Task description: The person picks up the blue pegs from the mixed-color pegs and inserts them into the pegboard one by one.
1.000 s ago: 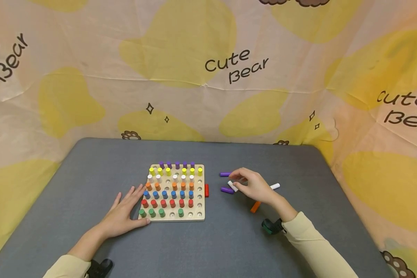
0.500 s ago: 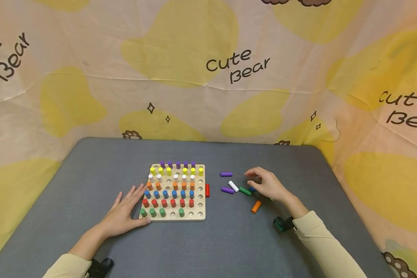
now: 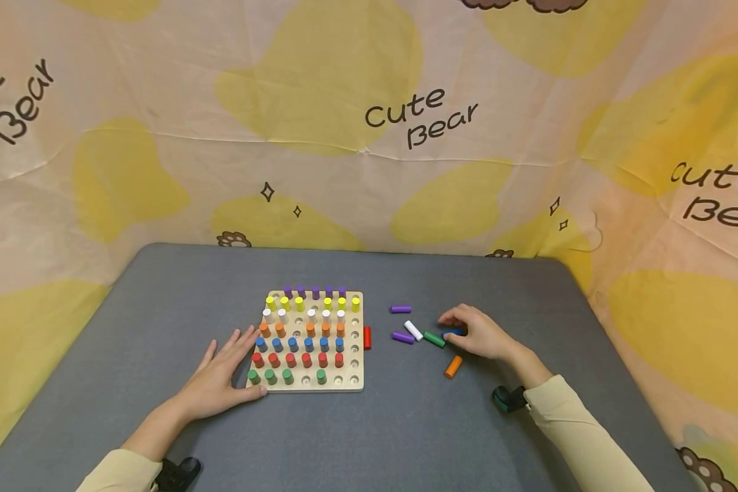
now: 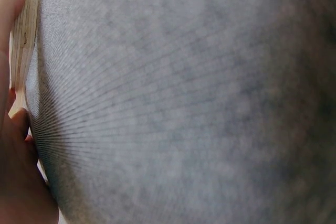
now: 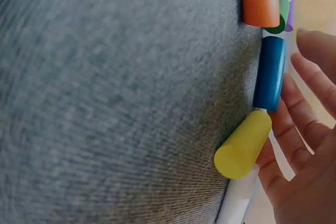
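Observation:
My left hand (image 3: 218, 379) rests against the left edge of the wooden pegboard (image 3: 359, 357), fingers straight and thumb by its near corner. Rows of coloured pegs stand in the board, with some holes bare. To the right, my right hand (image 3: 484, 336) hovers at a loose blue peg (image 3: 452, 333), thumb and fingers spread. In the right wrist view the fingers pass behind this blue peg, and the thumb stands apart from it. A yellow peg (image 5: 241, 148) and a white peg (image 5: 237, 198) lie under the palm, hidden in the head view.
Between board and right hand lie a green peg (image 3: 434, 339), a white peg (image 3: 413, 331) and two purple pegs (image 3: 400, 309). An orange peg (image 3: 453, 367) lies nearer the front. A red piece (image 3: 367, 337) sits at the board's right edge. A printed cloth (image 3: 320, 205) hangs behind.
My right hand has moved right from the white and purple pegs and lowered over the blue peg, uncovering the white, green and orange pegs. The left hand has stayed in place.

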Demonstrator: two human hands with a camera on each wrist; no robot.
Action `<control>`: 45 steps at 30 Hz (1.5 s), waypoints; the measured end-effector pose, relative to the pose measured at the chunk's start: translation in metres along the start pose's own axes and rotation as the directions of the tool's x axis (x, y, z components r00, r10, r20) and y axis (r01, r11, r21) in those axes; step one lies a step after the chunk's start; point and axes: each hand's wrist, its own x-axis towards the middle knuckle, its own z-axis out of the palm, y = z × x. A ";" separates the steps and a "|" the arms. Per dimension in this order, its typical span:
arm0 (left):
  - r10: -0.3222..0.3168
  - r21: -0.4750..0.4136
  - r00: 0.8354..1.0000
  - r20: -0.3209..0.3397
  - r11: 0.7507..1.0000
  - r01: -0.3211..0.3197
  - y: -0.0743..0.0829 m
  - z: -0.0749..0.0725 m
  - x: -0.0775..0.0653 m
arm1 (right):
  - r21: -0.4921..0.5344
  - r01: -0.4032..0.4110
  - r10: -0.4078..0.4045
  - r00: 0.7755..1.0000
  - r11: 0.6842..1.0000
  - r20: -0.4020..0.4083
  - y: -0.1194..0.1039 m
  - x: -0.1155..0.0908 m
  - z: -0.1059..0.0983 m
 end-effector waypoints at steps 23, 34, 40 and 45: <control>-0.003 0.010 1.000 -0.005 1.000 0.003 -0.001 0.001 0.000 | -0.034 -0.008 0.009 0.999 0.999 0.044 0.007 -0.004 0.005; 0.000 0.014 1.000 -0.004 1.000 0.001 -0.002 0.002 0.000 | -0.056 0.020 -0.021 1.000 0.998 -0.006 -0.001 0.002 0.004; -0.003 0.008 1.000 0.001 1.000 0.003 -0.002 0.002 0.001 | -0.059 0.017 -0.019 0.999 0.998 -0.039 -0.014 0.010 0.006; -0.004 0.008 1.000 0.001 1.000 0.004 -0.001 0.001 0.000 | -0.039 0.068 -0.070 0.995 0.997 -0.077 -0.027 0.021 0.011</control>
